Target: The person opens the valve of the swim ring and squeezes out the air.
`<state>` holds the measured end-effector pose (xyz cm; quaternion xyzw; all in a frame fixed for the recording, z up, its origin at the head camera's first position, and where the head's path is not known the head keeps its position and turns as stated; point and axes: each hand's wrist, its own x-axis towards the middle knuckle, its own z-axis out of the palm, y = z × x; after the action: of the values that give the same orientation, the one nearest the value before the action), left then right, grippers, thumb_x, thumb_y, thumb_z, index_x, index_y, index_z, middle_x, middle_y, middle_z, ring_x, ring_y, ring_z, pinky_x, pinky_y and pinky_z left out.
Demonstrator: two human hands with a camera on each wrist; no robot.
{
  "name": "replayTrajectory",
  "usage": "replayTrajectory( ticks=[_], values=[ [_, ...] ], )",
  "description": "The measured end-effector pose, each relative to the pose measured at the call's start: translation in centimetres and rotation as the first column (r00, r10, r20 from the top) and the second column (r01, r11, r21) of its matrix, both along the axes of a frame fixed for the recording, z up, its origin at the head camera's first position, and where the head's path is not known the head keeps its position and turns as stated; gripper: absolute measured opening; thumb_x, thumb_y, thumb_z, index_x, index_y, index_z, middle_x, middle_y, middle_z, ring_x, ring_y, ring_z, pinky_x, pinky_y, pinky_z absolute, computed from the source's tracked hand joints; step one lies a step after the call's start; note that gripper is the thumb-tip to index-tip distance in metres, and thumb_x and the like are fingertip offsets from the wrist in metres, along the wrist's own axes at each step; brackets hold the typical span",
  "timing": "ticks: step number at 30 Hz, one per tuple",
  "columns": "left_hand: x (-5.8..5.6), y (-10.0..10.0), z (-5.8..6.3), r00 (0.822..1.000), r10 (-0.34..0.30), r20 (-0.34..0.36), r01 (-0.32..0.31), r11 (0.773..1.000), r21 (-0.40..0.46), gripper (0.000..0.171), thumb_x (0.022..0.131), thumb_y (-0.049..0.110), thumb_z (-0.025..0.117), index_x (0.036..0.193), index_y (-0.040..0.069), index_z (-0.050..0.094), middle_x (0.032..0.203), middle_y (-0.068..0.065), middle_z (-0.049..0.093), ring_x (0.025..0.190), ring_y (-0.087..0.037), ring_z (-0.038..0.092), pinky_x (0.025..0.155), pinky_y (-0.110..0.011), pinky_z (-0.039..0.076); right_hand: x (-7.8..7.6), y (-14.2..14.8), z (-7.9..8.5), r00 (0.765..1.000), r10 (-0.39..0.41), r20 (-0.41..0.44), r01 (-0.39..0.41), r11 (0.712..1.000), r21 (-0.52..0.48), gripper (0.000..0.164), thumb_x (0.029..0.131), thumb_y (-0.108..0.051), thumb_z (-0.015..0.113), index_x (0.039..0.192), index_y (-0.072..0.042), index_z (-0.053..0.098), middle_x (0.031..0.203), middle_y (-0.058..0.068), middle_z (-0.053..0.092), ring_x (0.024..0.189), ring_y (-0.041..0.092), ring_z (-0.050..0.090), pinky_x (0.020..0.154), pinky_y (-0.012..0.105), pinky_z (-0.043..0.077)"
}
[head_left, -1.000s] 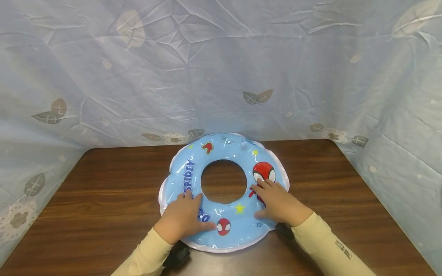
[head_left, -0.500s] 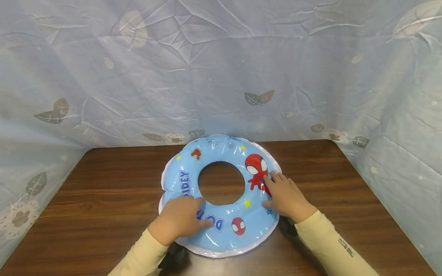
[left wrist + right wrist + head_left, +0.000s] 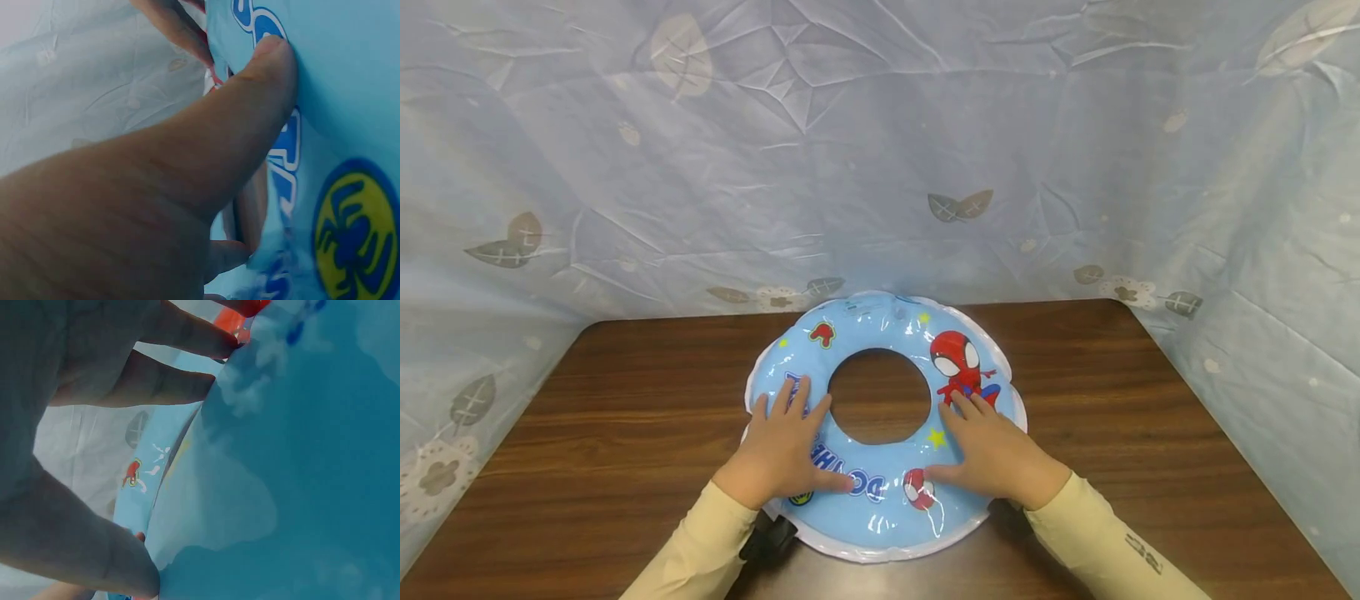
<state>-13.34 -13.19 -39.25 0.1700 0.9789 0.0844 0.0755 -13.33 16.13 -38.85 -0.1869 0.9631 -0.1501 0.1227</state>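
Note:
A light-blue inflatable swim ring with a pale seam edge lies on the table in the head view. Its print has a red masked cartoon figure, stars and blue letters. My left hand rests on its left side, fingers spread and thumb beside the letters. On the right side rests my right hand, fingers extended across the foot of the cartoon figure and thumb at a small red mask face. The left wrist view shows the left thumb flat on the vinyl. In the right wrist view, straight fingers touch the blue surface.
The dark wood-grain table extends to both sides of the ring. A pale blue leaf-print cloth hangs behind it and along the sides. A black strap device sits under the left wrist.
The ring has turned counterclockwise, its red figure moving up and the letters swinging right along the near side. My left hand has since spread farther up the ring; my right has shifted inward.

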Motion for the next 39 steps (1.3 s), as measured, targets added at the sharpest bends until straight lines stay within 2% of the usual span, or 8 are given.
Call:
replayTrajectory(
  ticks=[10,18,28,32,35,39],
  values=[
    [-0.6,0.0,-0.9,0.997,0.03,0.072,-0.029,1.0,-0.009,0.118,0.069,0.078,0.077,0.158,0.01,0.042,0.166,-0.029,0.023,0.153,-0.055,0.012,0.116,-0.079,0.009,-0.3,-0.2,-0.4,1.0,0.005,0.013,-0.005,0.999,0.038,0.094,0.082,-0.059,0.077,0.151,-0.002,0.05,0.157,0.024,0.044,0.147,0.05,0.035,0.112,0.067,0.036],
    [-0.9,-0.1,-1.3,0.995,0.026,0.099,-0.027,1.0,0.011,0.119,0.07,0.078,0.076,0.161,0.012,0.037,0.168,-0.028,0.018,0.154,-0.054,0.009,0.116,-0.079,0.007,-0.6,-0.1,-0.7,0.999,0.012,0.036,-0.013,0.999,0.045,0.092,0.082,-0.057,0.078,0.152,-0.003,0.05,0.16,0.022,0.041,0.147,0.05,0.035,0.107,0.067,0.042],
    [-1.3,-0.8,-1.9,0.983,-0.031,0.181,0.028,0.999,0.017,0.124,0.077,0.084,0.065,0.166,0.011,0.021,0.17,-0.029,0.004,0.155,-0.053,0.0,0.117,-0.077,0.003,-0.8,0.0,-0.9,0.999,0.021,0.049,-0.024,0.997,0.076,0.092,0.085,-0.059,0.075,0.154,-0.004,0.048,0.161,0.023,0.039,0.147,0.051,0.033,0.107,0.07,0.04],
    [-1.1,-0.7,-1.7,0.985,-0.019,0.171,0.015,1.0,0.027,0.122,0.076,0.082,0.068,0.165,0.011,0.024,0.17,-0.028,0.007,0.156,-0.052,0.003,0.118,-0.075,0.004,-0.6,0.1,-0.8,0.998,0.024,0.059,-0.028,0.997,0.071,0.094,0.085,-0.062,0.073,0.154,-0.005,0.047,0.161,0.022,0.04,0.148,0.05,0.033,0.106,0.07,0.041],
    [-0.7,-0.4,-1.1,0.991,-0.006,0.137,0.0,0.999,0.041,0.121,0.075,0.077,0.074,0.164,0.008,0.028,0.17,-0.027,0.011,0.156,-0.051,0.007,0.118,-0.075,0.007,-0.5,0.3,-0.6,0.998,0.023,0.057,-0.026,0.998,0.056,0.094,0.084,-0.062,0.074,0.154,-0.005,0.048,0.16,0.022,0.041,0.148,0.049,0.034,0.105,0.069,0.043],
    [0.2,0.4,0.1,0.997,0.019,0.077,-0.023,0.999,0.046,0.114,0.077,0.068,0.079,0.158,0.001,0.037,0.166,-0.028,0.027,0.153,-0.05,0.022,0.116,-0.076,0.018,-0.4,0.4,-0.2,1.0,0.008,0.013,-0.009,0.999,0.04,0.089,0.084,-0.059,0.076,0.151,-0.006,0.052,0.157,0.02,0.046,0.146,0.044,0.04,0.107,0.065,0.044]
  ],
)
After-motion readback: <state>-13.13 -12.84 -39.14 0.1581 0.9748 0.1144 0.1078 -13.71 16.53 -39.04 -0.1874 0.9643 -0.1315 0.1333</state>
